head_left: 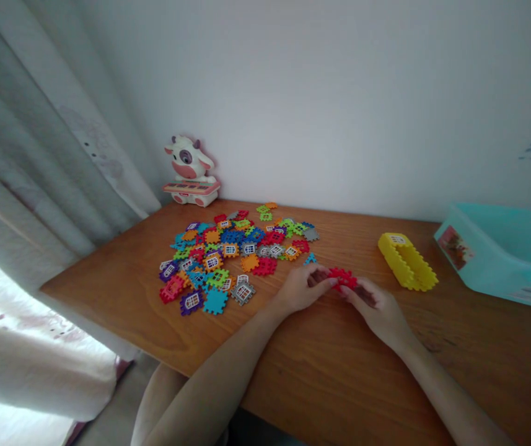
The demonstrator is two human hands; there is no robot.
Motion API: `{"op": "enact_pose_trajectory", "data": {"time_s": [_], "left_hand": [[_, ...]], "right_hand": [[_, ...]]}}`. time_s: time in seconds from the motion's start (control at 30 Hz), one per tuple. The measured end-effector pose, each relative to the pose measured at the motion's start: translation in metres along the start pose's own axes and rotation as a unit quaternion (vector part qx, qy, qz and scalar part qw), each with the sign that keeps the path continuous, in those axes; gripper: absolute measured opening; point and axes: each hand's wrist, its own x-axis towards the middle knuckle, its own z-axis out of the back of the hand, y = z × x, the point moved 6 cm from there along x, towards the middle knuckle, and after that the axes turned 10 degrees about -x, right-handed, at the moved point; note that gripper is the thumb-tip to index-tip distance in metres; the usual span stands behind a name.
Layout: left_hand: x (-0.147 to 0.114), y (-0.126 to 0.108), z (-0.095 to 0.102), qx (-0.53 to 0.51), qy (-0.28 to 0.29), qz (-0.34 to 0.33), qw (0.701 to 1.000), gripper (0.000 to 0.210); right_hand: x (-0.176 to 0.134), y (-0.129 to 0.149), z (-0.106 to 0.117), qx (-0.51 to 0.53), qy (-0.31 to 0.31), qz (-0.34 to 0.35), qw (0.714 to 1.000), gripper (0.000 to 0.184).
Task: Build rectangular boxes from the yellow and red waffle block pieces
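Between my two hands, just above the wooden table, is a red interlocking building tile [342,277] with toothed edges. My left hand [303,286] pinches its left side between thumb and fingers. On the other side my right hand [375,306] grips the tile's right edge. Whether it is one tile or more joined together, I cannot tell, as fingers cover part of it. A small blue triangular piece [310,258] lies just beyond my left hand. To the left spreads a loose heap of coloured building tiles [230,249], some with white window frames.
A yellow structure of joined tiles [404,263] stands right of my hands. Further right is a turquoise plastic bin [502,272]. At the back left, a cow toy with a keyboard [191,173] sits against the wall. Curtains [61,136] hang along the table's left side.
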Motion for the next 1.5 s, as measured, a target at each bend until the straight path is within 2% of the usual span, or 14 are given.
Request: {"op": "enact_pose_trajectory", "data": {"time_s": [0.03, 0.1, 0.2, 0.3, 0.43, 0.6, 0.77, 0.9, 1.0, 1.1, 1.2, 1.3, 1.4, 1.5], "left_hand": [[-0.002, -0.007, 0.002, 0.079, -0.012, -0.023, 0.997, 0.037], [-0.006, -0.020, 0.005, 0.245, -0.039, -0.037, 0.968, 0.042], [-0.013, -0.026, 0.016, 0.433, -0.078, 0.069, 0.895, 0.046], [-0.018, -0.024, 0.032, 0.513, -0.098, 0.177, 0.834, 0.047], [-0.020, -0.022, 0.051, 0.540, -0.113, 0.217, 0.805, 0.042], [-0.021, -0.021, 0.061, 0.533, -0.109, 0.254, 0.800, 0.038], [-0.017, -0.027, 0.044, 0.537, -0.072, 0.228, 0.809, 0.040], [-0.016, -0.031, 0.018, 0.522, -0.020, 0.164, 0.837, 0.037], [-0.017, -0.033, -0.003, 0.480, 0.043, 0.072, 0.873, 0.031], [-0.019, -0.036, -0.010, 0.471, 0.047, 0.018, 0.881, 0.030], [-0.020, -0.033, 0.001, 0.489, -0.023, 0.076, 0.869, 0.037], [-0.023, -0.026, 0.019, 0.506, -0.097, 0.197, 0.834, 0.065], [-0.025, -0.020, 0.026, 0.516, -0.095, 0.263, 0.810, 0.078], [-0.022, -0.022, 0.025, 0.525, -0.068, 0.244, 0.812, 0.074]], "right_hand": [[0.001, -0.003, 0.003, 0.001, -0.013, -0.009, 1.000, 0.040], [0.003, -0.008, 0.007, 0.008, -0.036, -0.030, 0.999, 0.044], [0.004, -0.012, 0.010, 0.020, -0.048, -0.050, 0.997, 0.044], [0.004, -0.010, 0.010, 0.023, -0.049, -0.051, 0.997, 0.042], [0.004, -0.008, 0.010, 0.018, -0.052, -0.045, 0.997, 0.041], [0.004, -0.009, 0.011, 0.019, -0.049, -0.053, 0.997, 0.041], [0.004, -0.009, 0.011, 0.016, -0.050, -0.054, 0.997, 0.042], [0.004, -0.009, 0.011, 0.014, -0.049, -0.061, 0.997, 0.043], [0.005, -0.010, 0.012, 0.001, -0.052, -0.064, 0.997, 0.041], [0.006, -0.011, 0.013, -0.017, -0.058, -0.064, 0.996, 0.039], [0.006, -0.010, 0.015, -0.028, -0.064, -0.064, 0.996, 0.036], [0.005, -0.007, 0.016, -0.051, -0.066, -0.084, 0.993, 0.035], [0.005, -0.004, 0.016, -0.064, -0.063, -0.098, 0.991, 0.037], [0.005, -0.001, 0.016, -0.057, -0.063, -0.100, 0.991, 0.038]]}}
